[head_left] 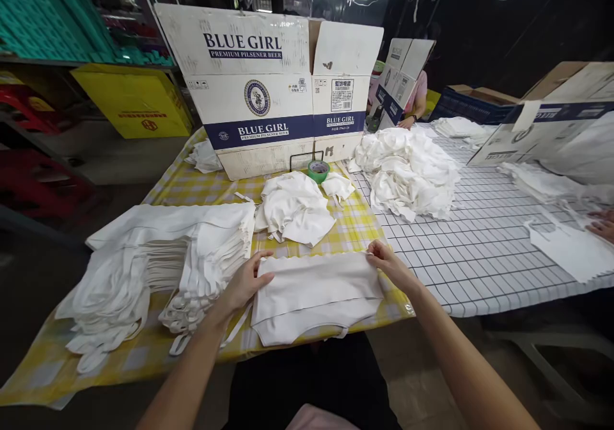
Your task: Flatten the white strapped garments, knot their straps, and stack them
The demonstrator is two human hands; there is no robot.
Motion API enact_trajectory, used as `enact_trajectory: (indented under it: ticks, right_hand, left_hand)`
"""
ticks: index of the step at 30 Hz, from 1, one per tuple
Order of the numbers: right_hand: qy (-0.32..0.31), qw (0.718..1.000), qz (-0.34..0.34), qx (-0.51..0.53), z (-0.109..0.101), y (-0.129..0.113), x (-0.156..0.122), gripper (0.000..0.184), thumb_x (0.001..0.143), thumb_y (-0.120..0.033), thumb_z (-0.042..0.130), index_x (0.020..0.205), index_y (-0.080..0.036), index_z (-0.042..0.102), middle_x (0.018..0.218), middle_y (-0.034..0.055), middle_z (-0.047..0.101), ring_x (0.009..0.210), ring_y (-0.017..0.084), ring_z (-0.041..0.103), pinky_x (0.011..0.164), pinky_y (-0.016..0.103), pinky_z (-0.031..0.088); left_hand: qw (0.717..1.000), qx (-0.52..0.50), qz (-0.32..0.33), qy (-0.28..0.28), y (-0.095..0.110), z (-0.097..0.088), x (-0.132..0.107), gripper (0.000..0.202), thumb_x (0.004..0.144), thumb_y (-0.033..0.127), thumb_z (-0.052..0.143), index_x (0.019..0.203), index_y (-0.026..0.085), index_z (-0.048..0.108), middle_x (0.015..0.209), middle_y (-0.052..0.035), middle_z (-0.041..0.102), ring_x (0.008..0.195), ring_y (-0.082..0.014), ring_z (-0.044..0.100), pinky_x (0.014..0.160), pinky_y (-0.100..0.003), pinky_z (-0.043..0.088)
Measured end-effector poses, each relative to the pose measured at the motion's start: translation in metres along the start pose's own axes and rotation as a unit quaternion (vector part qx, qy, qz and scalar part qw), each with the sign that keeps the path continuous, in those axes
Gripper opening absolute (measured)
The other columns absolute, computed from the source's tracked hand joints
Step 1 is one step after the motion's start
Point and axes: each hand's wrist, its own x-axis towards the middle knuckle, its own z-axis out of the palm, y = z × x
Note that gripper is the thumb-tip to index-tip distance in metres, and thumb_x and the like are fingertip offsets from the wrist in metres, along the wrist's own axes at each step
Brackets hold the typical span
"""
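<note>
A folded white garment [316,295] lies flat at the near edge of the yellow checked tablecloth [201,190]. My left hand [247,279] grips its upper left corner, fingers closed on the fabric. My right hand [386,260] pinches its upper right corner. To the left sits a tall stack of folded white garments [163,257] with straps hanging over the table edge. Behind the garment lies a loose heap of white garments [292,206].
A Blue Girl cardboard box [268,91] stands at the back, with a green tape roll [318,170] in front. A big white garment pile [407,171] rests on the grid-patterned cloth [480,251]. Another person's hand [602,225] is at far right; a second person sits behind further boxes [400,78].
</note>
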Motion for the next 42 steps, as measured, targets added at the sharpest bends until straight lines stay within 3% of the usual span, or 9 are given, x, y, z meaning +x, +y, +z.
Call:
enact_trajectory:
  ticks: [6,9,13,16,19,22,32,39,42]
  right_hand:
    - [-0.053,0.998,-0.006,0.012,-0.019,-0.011,0.004,0.022,0.083,-0.038,0.044,0.098,-0.022,0.045,0.075,-0.0015,0.048,0.064,0.011,0.045,0.056,0.022,0.038]
    - [0.010,0.997,-0.030,-0.063,-0.023,-0.007,0.024,0.023,0.082,-0.034,0.044,0.102,-0.022,0.046,0.077,-0.0006,0.051,0.065,0.012,0.048,0.057,0.024,0.040]
    - [0.123,0.968,-0.028,-0.217,-0.014,0.007,0.039,0.030,0.075,-0.024,0.051,0.104,-0.020,0.050,0.087,0.0030,0.052,0.068,0.014,0.050,0.066,0.031,0.042]
    - [0.088,0.960,-0.063,-0.258,-0.006,0.015,0.023,0.030,0.076,-0.023,0.052,0.106,-0.023,0.052,0.096,0.0043,0.052,0.077,0.017,0.052,0.071,0.033,0.043]
    - [-0.010,0.940,-0.111,-0.322,-0.001,0.019,-0.003,0.025,0.077,-0.025,0.054,0.102,-0.026,0.055,0.102,0.0043,0.053,0.090,0.020,0.053,0.072,0.033,0.045]
    - [-0.038,0.926,-0.136,-0.350,0.002,0.022,-0.017,0.019,0.081,-0.022,0.050,0.098,-0.026,0.057,0.099,0.0054,0.054,0.093,0.021,0.053,0.074,0.033,0.046]
    - [0.040,0.922,-0.149,-0.356,0.002,0.046,-0.032,0.027,0.088,-0.018,0.036,0.096,-0.025,0.061,0.094,0.0075,0.054,0.089,0.021,0.052,0.074,0.035,0.046]
    - [0.117,0.929,-0.121,-0.329,0.007,0.038,-0.062,0.026,0.087,-0.023,0.039,0.105,-0.025,0.059,0.099,0.0096,0.055,0.094,0.025,0.052,0.081,0.039,0.044]
    - [0.139,0.954,-0.059,-0.258,0.023,0.034,-0.094,0.024,0.088,-0.027,0.039,0.104,-0.023,0.057,0.094,0.0083,0.059,0.084,0.022,0.056,0.076,0.034,0.045]
  left_hand:
    - [0.999,-0.029,0.028,-0.010,0.015,-0.008,0.003,0.063,0.068,0.039,0.065,0.124,0.018,0.043,0.099,-0.0073,0.059,0.086,-0.0205,0.057,0.074,-0.030,0.047]
    - [0.991,0.105,0.064,0.055,0.016,-0.009,0.020,0.055,0.072,0.034,0.060,0.123,0.019,0.045,0.092,-0.0047,0.057,0.081,-0.0194,0.057,0.073,-0.031,0.046]
    - [0.911,0.353,0.110,0.181,0.002,0.001,0.033,0.057,0.071,0.024,0.057,0.126,0.020,0.042,0.100,-0.0067,0.049,0.097,-0.0239,0.051,0.087,-0.038,0.041]
    - [0.885,0.423,0.121,0.151,-0.016,0.005,0.017,0.056,0.073,0.027,0.056,0.127,0.020,0.039,0.108,-0.0082,0.045,0.105,-0.0256,0.047,0.090,-0.039,0.039]
    - [0.886,0.439,0.096,0.114,-0.033,0.003,-0.009,0.054,0.074,0.032,0.056,0.124,0.020,0.040,0.107,-0.0081,0.046,0.102,-0.0259,0.048,0.087,-0.040,0.041]
    - [0.891,0.434,0.093,0.096,-0.043,0.000,-0.025,0.044,0.077,0.031,0.052,0.118,0.020,0.045,0.108,-0.0078,0.050,0.103,-0.0256,0.048,0.090,-0.040,0.039]
    - [0.886,0.452,0.072,0.073,-0.035,0.007,-0.030,0.019,0.077,0.019,0.039,0.087,0.020,0.056,0.087,-0.0037,0.057,0.079,-0.0194,0.055,0.075,-0.032,0.042]
    - [0.844,0.528,0.078,0.050,-0.031,0.005,-0.036,0.017,0.076,0.024,0.045,0.088,0.019,0.056,0.089,-0.0064,0.053,0.085,-0.0237,0.054,0.077,-0.036,0.043]
    - [0.851,0.508,0.119,0.057,-0.026,0.015,-0.034,0.024,0.076,0.028,0.050,0.097,0.019,0.057,0.098,-0.0084,0.052,0.096,-0.0269,0.052,0.082,-0.039,0.043]
